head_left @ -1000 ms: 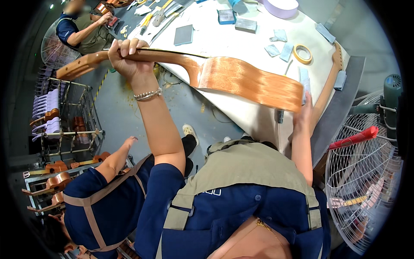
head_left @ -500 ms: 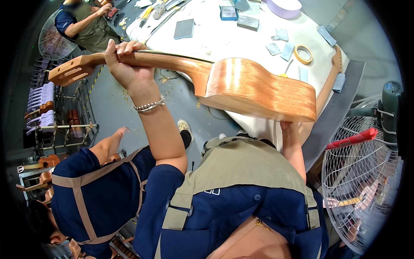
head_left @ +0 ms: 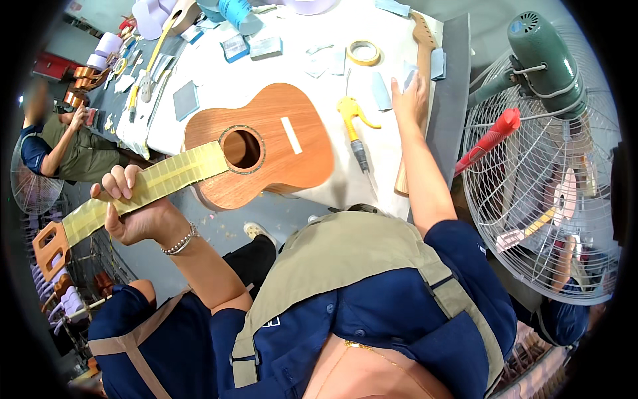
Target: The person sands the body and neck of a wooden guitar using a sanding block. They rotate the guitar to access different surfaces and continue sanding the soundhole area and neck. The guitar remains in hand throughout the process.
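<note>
A ukulele body [head_left: 292, 126] of bare reddish-brown wood rests front up over the table edge, with yellow masking tape [head_left: 176, 174] covering its fretboard. My left hand [head_left: 136, 206] is closed round its neck near the slotted headstock [head_left: 51, 249]. Farther right, my right hand [head_left: 412, 100] reaches over the table, fingers closed on a small pale blue-grey piece of sandpaper [head_left: 409, 74]. That hand is beside a second wooden neck [head_left: 423, 41], which lies along the table's right side. A yellow air blow gun [head_left: 352, 120] lies between the ukulele and my right forearm.
On the white table [head_left: 279, 66] lie a tape roll [head_left: 363, 53], sanding blocks [head_left: 266, 48] and loose sandpaper [head_left: 381, 91]. A caged fan [head_left: 545, 173] with a red tube [head_left: 488, 141] stands close on my right. One co-worker [head_left: 149, 339] is at my left, another [head_left: 73, 143] farther off.
The ukulele has turned from its side to face up and swung left and down with my left hand. My right hand has left its underside and reached forward to the sandpaper.
</note>
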A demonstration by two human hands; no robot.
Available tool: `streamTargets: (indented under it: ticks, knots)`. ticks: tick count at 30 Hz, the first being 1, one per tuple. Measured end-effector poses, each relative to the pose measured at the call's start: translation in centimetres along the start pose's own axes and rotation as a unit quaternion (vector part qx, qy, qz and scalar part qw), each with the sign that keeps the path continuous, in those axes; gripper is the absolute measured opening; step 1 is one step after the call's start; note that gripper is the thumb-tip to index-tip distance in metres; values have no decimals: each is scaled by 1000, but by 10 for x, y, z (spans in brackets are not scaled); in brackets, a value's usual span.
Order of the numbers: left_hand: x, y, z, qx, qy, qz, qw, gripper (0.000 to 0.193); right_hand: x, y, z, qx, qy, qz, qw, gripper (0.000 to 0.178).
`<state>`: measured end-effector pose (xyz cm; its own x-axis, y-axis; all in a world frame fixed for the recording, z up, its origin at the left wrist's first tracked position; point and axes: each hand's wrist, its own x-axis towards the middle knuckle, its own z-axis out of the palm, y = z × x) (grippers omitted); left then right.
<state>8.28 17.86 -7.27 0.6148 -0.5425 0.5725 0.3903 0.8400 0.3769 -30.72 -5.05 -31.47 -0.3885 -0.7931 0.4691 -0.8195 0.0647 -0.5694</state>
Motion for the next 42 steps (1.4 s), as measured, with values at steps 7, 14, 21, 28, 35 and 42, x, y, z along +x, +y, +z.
streamTargets:
  ticks: [7,14,21,28,35,42]
  knots:
    - [-23,-22,-7,147,23,-13,989,36,-36,-3,15,-155,-165,-127,966,57]
    - [-40,-27,5,247,146,-10,958,22,-11,-4,23,-163,-250,-43,953,29]
    - [-74,-18,27,243,160,48,956,14,-73,-113,-32,298,-347,28,889,22]
    - [-89,8,28,177,84,45,980,18,-147,-146,-74,266,-258,-326,869,24]
    - [-42,2,-13,72,24,-75,994,26,-158,-136,-56,289,-317,-309,849,54]
    - [24,-33,-27,40,-67,-198,977,25,-186,-106,-26,281,-318,-401,812,71]
